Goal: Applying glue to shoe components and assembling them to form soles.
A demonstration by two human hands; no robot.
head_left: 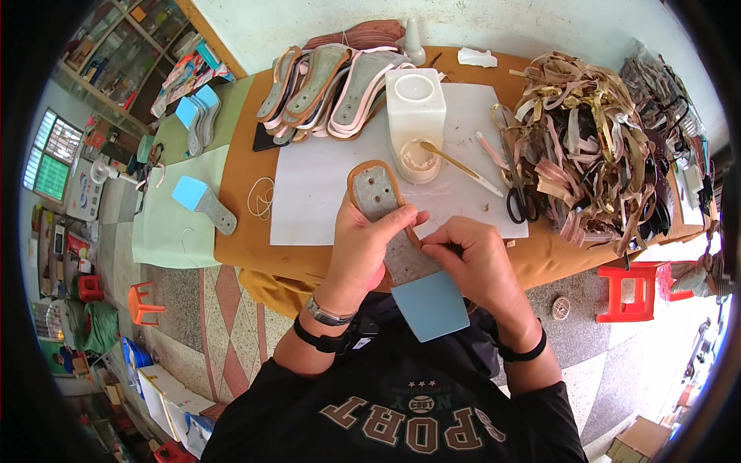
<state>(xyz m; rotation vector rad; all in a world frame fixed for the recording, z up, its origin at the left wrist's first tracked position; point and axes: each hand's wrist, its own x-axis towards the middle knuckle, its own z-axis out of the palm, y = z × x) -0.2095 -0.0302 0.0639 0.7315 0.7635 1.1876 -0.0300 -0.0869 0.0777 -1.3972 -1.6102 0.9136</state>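
A workshop: stacked insoles (320, 76), heaped strips (583, 147)

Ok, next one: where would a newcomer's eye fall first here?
Probably on the tangled heap of brown, pink and gold strips towards the upper right. Next, the grey sole piece with a flat blue end, held low in the centre by the left hand and right hand. Beyond them stands a white container, with stacked sole pieces to its left.

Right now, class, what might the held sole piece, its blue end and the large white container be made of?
Sole piece: perhaps matte fibreboard, given its mottled grey; brown edging looks leathery. Blue end: evenly coloured, smooth, maybe foam or coated sheet. White container: probably satin plastic, rounded corners.
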